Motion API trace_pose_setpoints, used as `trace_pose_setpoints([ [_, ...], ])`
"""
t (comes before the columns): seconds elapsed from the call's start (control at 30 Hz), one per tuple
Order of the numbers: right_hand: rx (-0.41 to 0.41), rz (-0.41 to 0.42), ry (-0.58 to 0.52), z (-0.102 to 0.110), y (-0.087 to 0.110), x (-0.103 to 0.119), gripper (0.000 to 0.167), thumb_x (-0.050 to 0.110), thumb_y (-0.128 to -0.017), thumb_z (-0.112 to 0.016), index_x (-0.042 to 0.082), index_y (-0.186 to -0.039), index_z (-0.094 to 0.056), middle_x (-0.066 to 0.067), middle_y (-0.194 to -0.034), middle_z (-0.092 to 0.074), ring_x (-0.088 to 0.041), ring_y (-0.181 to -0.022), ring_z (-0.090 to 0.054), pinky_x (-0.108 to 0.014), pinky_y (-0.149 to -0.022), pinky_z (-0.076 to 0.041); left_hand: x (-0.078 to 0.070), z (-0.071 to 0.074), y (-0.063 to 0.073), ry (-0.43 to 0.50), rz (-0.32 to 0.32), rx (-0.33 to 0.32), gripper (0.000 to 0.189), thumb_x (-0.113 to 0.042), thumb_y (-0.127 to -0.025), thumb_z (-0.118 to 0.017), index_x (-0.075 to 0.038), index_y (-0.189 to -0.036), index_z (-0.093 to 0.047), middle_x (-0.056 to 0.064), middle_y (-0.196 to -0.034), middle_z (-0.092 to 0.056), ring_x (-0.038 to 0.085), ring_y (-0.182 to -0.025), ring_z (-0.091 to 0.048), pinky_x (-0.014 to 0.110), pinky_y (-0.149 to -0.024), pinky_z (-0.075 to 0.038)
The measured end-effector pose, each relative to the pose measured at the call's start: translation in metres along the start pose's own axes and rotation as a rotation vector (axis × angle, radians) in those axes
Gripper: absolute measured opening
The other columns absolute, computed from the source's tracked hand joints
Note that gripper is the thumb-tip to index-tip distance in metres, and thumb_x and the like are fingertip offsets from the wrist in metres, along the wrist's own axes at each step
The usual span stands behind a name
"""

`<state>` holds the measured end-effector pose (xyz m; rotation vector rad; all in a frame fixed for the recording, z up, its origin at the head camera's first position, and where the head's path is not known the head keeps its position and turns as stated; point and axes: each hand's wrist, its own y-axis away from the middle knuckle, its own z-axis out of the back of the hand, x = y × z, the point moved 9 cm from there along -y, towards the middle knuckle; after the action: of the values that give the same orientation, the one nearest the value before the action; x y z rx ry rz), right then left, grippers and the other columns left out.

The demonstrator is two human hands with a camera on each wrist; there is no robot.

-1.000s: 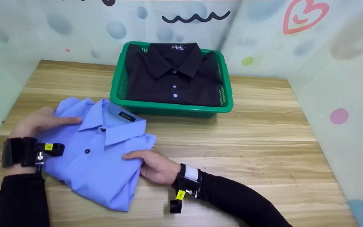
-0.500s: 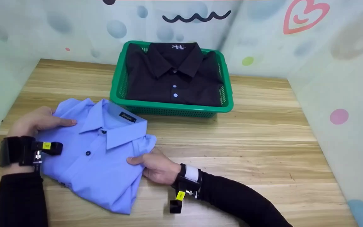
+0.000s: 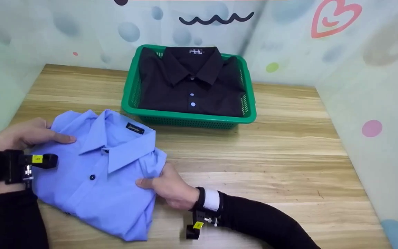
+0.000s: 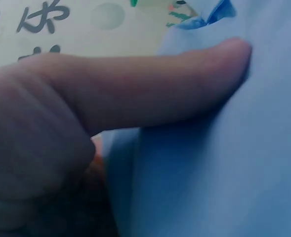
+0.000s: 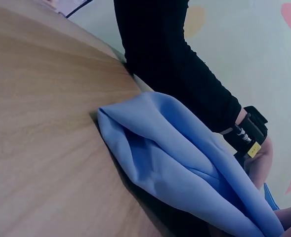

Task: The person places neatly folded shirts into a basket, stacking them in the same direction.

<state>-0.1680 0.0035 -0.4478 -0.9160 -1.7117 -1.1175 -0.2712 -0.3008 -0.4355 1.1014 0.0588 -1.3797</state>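
A folded light-blue dress shirt [image 3: 116,193], collar turned toward the back, is held between both hands at the left of the table. My left hand [image 3: 26,133] grips its left side, thumb lying on top and the fingers hidden beneath. On the opposite side my right hand [image 3: 171,186] pinches the edge, thumb above and fingers under the cloth. Seen by the left wrist camera, the thumb [image 4: 175,84] presses along the blue fabric [image 4: 264,148]. In the right wrist view the folded lower end of the shirt [image 5: 175,158] shows its layers, with a dark gap under part of it.
A green plastic basket [image 3: 188,117] stands at the back middle, with a folded black shirt [image 3: 164,97] inside, collar up. Wood-grain tabletop [image 3: 271,166] extends to the right. Patterned walls [image 3: 288,45] enclose the back and sides.
Both hands keep their hold on the blue shirt. It has shifted slightly left and toward the front edge, with the left hand moving left. Basket and black shirt stay put.
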Motion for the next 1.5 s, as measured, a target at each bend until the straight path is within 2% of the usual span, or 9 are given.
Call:
trace_pose_setpoints([
  [0.17, 0.051, 0.113, 0.161, -0.003, 0.005, 0.015, 0.042, -0.011, -0.079, -0.073, 0.001, -0.117, -0.060, -0.003, -0.109, -0.064, -0.016, -0.105, -0.060, -0.031, -0.098, -0.044, 0.007, 0.002, 0.005, 0.028, -0.036, 0.042, 0.031, -0.037, -0.088, -0.074, -0.013, -0.076, -0.057, -0.006, -0.071, -0.050, 0.013, -0.068, -0.052, 0.028, -0.062, -0.048],
  [0.3, 0.112, 0.195, 0.300, -0.007, 0.010, 0.027, 0.040, -0.006, -0.080, -0.075, 0.001, -0.117, -0.061, -0.001, -0.108, -0.066, -0.012, -0.102, -0.061, -0.027, -0.096, -0.044, 0.007, 0.001, 0.011, 0.088, -0.064, 0.071, 0.022, -0.027, -0.089, -0.074, -0.008, -0.089, -0.062, -0.004, -0.078, -0.056, 0.012, -0.073, -0.056, 0.028, -0.066, -0.051],
  [0.5, 0.152, 0.291, 0.423, -0.005, 0.013, 0.051, 0.035, -0.003, -0.083, -0.075, -0.001, -0.115, -0.061, -0.002, -0.107, -0.066, -0.011, -0.101, -0.060, -0.027, -0.095, -0.045, -0.005, 0.010, 0.021, 0.049, -0.125, -0.029, 0.027, -0.027, -0.091, -0.073, -0.003, -0.103, -0.068, -0.001, -0.089, -0.065, 0.012, -0.082, -0.061, 0.028, -0.072, -0.052],
  [0.7, 0.176, 0.420, 0.542, 0.003, 0.016, 0.088, 0.027, -0.003, -0.083, -0.075, -0.004, -0.107, -0.063, -0.006, -0.099, -0.066, -0.013, -0.094, -0.061, -0.029, -0.090, -0.048, -0.026, 0.014, 0.028, 0.130, -0.209, -0.089, 0.020, -0.022, -0.094, -0.070, -0.008, -0.108, -0.067, -0.004, -0.096, -0.069, 0.011, -0.088, -0.063, 0.026, -0.075, -0.052],
  [0.83, 0.159, 0.440, 0.538, 0.014, 0.013, 0.106, 0.029, -0.005, -0.081, -0.075, -0.004, -0.108, -0.063, -0.006, -0.098, -0.065, -0.013, -0.094, -0.061, -0.030, -0.090, -0.048, -0.038, 0.016, 0.028, 0.161, -0.251, -0.127, 0.022, -0.022, -0.094, -0.069, -0.009, -0.111, -0.066, -0.005, -0.096, -0.069, 0.010, -0.088, -0.063, 0.026, -0.074, -0.052],
  [1.1, 0.070, 0.433, 0.457, 0.044, 0.006, 0.137, 0.027, -0.007, -0.080, -0.074, -0.004, -0.104, -0.064, -0.007, -0.094, -0.064, -0.018, -0.089, -0.060, -0.034, -0.083, -0.051, -0.062, 0.008, 0.017, 0.316, -0.288, -0.173, 0.031, -0.024, -0.092, -0.072, -0.007, -0.117, -0.063, -0.004, -0.101, -0.069, 0.010, -0.094, -0.063, 0.028, -0.079, -0.053],
  [1.3, -0.060, 0.426, 0.353, 0.086, -0.011, 0.160, 0.024, -0.009, -0.081, -0.072, -0.003, -0.103, -0.067, -0.014, -0.095, -0.068, -0.026, -0.088, -0.065, -0.040, -0.079, -0.054, -0.089, -0.004, 0.012, 0.534, -0.359, -0.147, 0.031, -0.016, -0.094, -0.070, -0.008, -0.122, -0.061, -0.001, -0.112, -0.067, 0.013, -0.103, -0.062, 0.027, -0.085, -0.051],
  [1.37, -0.106, 0.407, 0.284, 0.101, -0.018, 0.163, 0.027, -0.011, -0.080, -0.072, -0.004, -0.105, -0.066, -0.017, -0.098, -0.068, -0.029, -0.090, -0.066, -0.042, -0.080, -0.055, -0.097, -0.006, 0.013, 0.603, -0.380, -0.169, 0.028, -0.012, -0.093, -0.071, -0.008, -0.119, -0.063, 0.000, -0.113, -0.067, 0.014, -0.103, -0.061, 0.026, -0.085, -0.051],
  [1.5, -0.192, 0.362, 0.232, 0.123, -0.026, 0.167, 0.030, -0.010, -0.079, -0.073, -0.004, -0.107, -0.065, -0.017, -0.102, -0.065, -0.028, -0.092, -0.064, -0.041, -0.082, -0.053, -0.111, -0.009, 0.014, 0.622, -0.409, -0.239, 0.035, -0.015, -0.091, -0.073, -0.002, -0.120, -0.060, 0.001, -0.112, -0.066, 0.014, -0.102, -0.060, 0.024, -0.084, -0.050],
])
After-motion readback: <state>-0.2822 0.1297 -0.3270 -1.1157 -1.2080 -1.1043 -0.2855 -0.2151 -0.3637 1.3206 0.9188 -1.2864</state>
